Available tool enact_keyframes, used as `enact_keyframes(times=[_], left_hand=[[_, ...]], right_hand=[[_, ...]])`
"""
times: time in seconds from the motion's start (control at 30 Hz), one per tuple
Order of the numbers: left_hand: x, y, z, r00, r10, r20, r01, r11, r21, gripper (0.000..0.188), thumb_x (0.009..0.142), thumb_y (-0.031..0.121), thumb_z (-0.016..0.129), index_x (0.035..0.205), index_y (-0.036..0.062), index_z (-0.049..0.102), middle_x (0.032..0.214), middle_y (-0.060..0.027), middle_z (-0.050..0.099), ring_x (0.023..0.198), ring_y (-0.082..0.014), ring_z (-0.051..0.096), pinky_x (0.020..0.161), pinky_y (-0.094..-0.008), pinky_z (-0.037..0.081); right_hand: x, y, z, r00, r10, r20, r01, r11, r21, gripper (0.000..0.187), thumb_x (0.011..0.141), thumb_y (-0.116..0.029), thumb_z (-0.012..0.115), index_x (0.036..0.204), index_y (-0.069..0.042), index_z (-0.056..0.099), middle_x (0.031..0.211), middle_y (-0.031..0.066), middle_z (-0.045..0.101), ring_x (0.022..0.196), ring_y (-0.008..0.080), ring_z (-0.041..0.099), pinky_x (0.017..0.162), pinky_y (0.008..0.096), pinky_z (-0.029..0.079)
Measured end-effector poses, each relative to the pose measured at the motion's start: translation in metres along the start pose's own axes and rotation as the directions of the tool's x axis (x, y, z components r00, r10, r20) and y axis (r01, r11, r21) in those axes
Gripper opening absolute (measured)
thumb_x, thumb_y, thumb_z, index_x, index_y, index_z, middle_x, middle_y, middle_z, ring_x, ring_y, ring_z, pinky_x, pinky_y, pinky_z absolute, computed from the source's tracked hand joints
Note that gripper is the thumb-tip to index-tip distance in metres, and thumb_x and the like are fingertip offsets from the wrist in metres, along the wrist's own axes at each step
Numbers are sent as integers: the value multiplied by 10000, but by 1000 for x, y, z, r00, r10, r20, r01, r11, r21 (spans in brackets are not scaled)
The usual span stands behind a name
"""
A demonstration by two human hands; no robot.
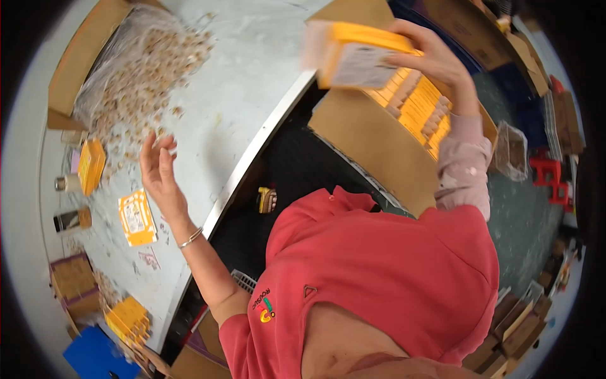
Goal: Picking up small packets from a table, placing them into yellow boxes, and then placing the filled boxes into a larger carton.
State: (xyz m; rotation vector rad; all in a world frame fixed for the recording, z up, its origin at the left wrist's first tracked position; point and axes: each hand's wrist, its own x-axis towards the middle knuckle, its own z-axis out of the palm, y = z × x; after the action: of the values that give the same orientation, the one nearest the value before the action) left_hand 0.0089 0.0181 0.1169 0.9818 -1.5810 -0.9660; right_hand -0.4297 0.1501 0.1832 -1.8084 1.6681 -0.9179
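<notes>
Pale worktable (pixel 252 44) on the left, dark green floor (pixel 524 215) on the right. Closest in: right hand (pixel 435 60) has a yellow-and-white pack (pixel 363 65) gripped at one end, up at the head of a big open carton (pixel 372 139); pack is blurred, can't tell if it touches the carton. Left hand (pixel 161 180) holds nothing, fingers loosely bent above the table. Status: that carton already has rows of yellow packs (pixel 420 101), edges up, tan bits showing between them. Looks well filled along the visible part; held pack hides the head end, so can't confirm any gap there. Left to do, by my read: this pack isn't set down yet, and more stock sits on the table. Flat yellow-and-white piece (pixel 137 218) just past the left hand, another yellow pack (pixel 92 165) beyond it, yellow stack (pixel 128 320) by a blue bin (pixel 95 355). Plenty of small tan pieces (pixel 148 76) lie loose at the table's far end, spilling off clear plastic (pixel 120 47) at a second carton (pixel 79 69). Farthest right: red stool (pixel 549 175).
</notes>
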Motion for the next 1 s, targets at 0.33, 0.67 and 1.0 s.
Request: enact_keyframes(times=[0.33,0.67,1.0], left_hand=[[-19,-28,18,946,-282,162,270,958,94,359,875,231,607,1156,12,559,986,-63,637,861,-114,589,758,-257,448],[-33,-104,-49,972,-232,-34,234,951,201,292,852,189,625,1086,15,605,975,-80,646,892,-155,615,799,-277,471],[-67,-117,-254,393,-331,-858,918,85,387,1120,553,586,755,1398,94,209,1296,-259,421,1239,-414,349,939,-553,309]], right_hand=[[-241,250,32,708,484,-515,-490,861,136,281,780,-76,692,1014,-37,541,890,36,573,756,105,573,649,221,465],[-315,352,-13,783,619,65,-619,785,-25,571,744,-38,423,1313,0,400,1215,117,538,1163,241,463,970,322,379],[-72,216,10,933,338,-124,-357,912,-202,379,886,0,458,1264,-2,489,1221,160,552,1121,254,536,958,301,416]])
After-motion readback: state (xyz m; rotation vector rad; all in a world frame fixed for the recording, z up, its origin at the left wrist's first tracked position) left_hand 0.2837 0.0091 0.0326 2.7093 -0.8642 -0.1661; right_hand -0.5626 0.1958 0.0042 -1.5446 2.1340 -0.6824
